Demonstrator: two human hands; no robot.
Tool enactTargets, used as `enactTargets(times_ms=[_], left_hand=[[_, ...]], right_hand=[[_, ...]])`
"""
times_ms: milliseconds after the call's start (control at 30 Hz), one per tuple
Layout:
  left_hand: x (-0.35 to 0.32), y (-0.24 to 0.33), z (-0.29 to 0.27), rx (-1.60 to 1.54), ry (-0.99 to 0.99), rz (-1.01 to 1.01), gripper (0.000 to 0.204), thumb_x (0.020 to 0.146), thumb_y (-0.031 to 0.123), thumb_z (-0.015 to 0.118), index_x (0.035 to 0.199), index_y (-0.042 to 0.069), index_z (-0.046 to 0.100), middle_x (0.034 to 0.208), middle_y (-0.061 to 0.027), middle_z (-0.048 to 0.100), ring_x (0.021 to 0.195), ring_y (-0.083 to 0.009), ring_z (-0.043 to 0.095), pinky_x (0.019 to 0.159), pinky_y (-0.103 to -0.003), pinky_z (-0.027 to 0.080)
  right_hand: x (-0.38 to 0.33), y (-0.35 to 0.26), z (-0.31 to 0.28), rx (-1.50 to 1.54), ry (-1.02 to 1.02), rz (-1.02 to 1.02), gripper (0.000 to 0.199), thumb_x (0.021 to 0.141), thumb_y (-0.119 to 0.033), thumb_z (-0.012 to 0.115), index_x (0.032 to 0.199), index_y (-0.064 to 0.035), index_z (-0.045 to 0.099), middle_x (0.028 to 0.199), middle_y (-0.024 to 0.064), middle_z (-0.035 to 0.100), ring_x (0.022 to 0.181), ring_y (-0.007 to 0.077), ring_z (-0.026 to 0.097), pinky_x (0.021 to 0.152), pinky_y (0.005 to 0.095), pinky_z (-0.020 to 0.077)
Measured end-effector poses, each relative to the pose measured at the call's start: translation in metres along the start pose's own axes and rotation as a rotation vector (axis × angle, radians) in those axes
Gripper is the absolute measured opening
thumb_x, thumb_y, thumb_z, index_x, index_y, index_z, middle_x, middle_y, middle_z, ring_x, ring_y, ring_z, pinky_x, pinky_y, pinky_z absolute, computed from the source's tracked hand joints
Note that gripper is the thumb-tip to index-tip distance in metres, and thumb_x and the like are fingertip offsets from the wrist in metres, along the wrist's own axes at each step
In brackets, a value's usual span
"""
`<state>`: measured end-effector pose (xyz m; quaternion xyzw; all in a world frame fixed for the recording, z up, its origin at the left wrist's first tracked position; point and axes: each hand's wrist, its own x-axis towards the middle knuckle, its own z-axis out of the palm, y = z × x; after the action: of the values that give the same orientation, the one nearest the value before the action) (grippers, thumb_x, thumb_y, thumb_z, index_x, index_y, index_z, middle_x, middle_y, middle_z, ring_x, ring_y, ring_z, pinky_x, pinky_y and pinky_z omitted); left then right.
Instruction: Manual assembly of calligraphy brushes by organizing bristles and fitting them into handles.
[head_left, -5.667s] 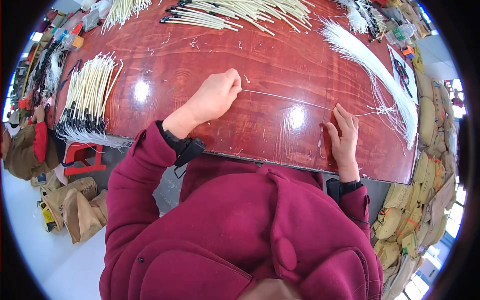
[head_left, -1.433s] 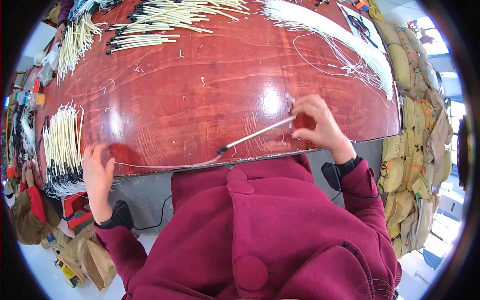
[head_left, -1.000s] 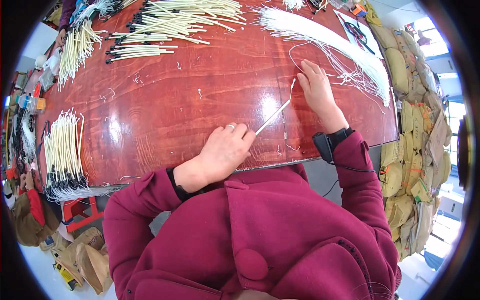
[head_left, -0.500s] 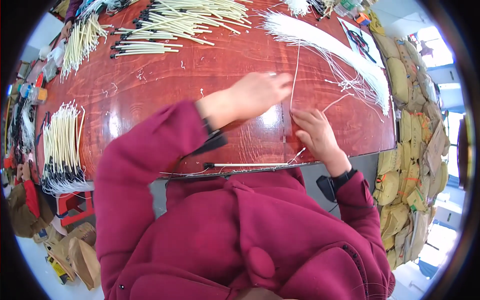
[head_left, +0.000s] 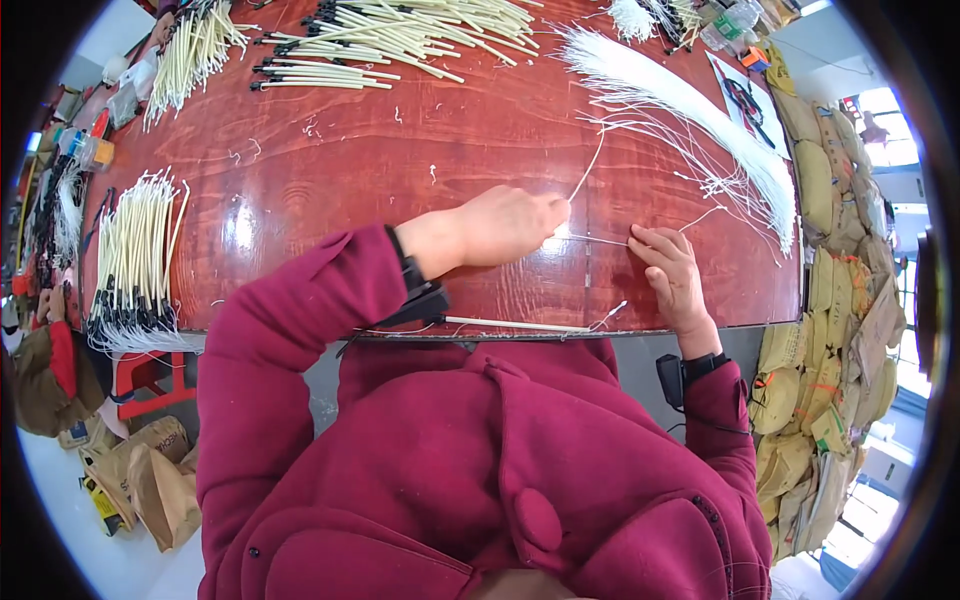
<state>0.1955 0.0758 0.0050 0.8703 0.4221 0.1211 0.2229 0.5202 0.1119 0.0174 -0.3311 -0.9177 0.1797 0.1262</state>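
gripping cord [head_left: 598, 239] in closed left hand [head_left: 510, 228] above table [head_left: 380, 180], stretched straight to fingers [head_left: 655, 241] of loosely open right hand [head_left: 677, 275], with tube [head_left: 520, 323] along near edge and strand bundle [head_left: 690, 90] beyond

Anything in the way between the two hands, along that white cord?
Nothing visible: the white cord runs unobstructed over the red table from the left hand to the right hand. The cream rod lies apart from that stretch, at the table's near edge.

Left hand [head_left: 512, 226] curled, right hand [head_left: 675, 275] spread
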Motion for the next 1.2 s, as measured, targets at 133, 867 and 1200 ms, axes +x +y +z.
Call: enactTargets(times_ms=[133,867,1200], left_hand=[[-0.049,-0.005,-0.009,-0.105,0.097,-0.089,0.012,0.093,0.014,0.057,0.097,0.003,0.053,0.104,-0.0173,0.060,0.087,-0.0343,0.069,0.068,-0.048,0.055],[-0.010,-0.007,-0.014,-0.149,0.126,0.137,0.024,0.085,0.013,0.072,0.097,0.006,0.053,0.109,-0.0136,0.058,0.087,-0.0347,0.066,0.067,-0.046,0.053],[-0.011,-0.020,-0.007,0.079,-0.045,0.195,0.024,0.083,0.017,0.072,0.102,0.006,0.061,0.107,-0.0139,0.059,0.089,-0.0349,0.067,0.072,-0.048,0.055]], right_hand=[[0.004,0.003,0.000,0.005,0.026,0.008,0.069,0.104,-0.057,0.037,0.124,0.0012,0.070,0.137,0.0148,0.064,0.123,0.0351,0.054,0.109,0.0455,0.0389],[0.004,0.002,0.010,0.005,0.047,0.060,0.067,0.104,-0.056,0.039,0.134,-0.0018,0.066,0.146,0.0126,0.058,0.128,0.0330,0.050,0.113,0.0444,0.0330],[0.001,0.005,0.011,0.003,0.080,0.060,0.056,0.105,-0.046,0.045,0.131,-0.0023,0.067,0.145,0.0110,0.059,0.127,0.0317,0.050,0.113,0.0437,0.0338]])
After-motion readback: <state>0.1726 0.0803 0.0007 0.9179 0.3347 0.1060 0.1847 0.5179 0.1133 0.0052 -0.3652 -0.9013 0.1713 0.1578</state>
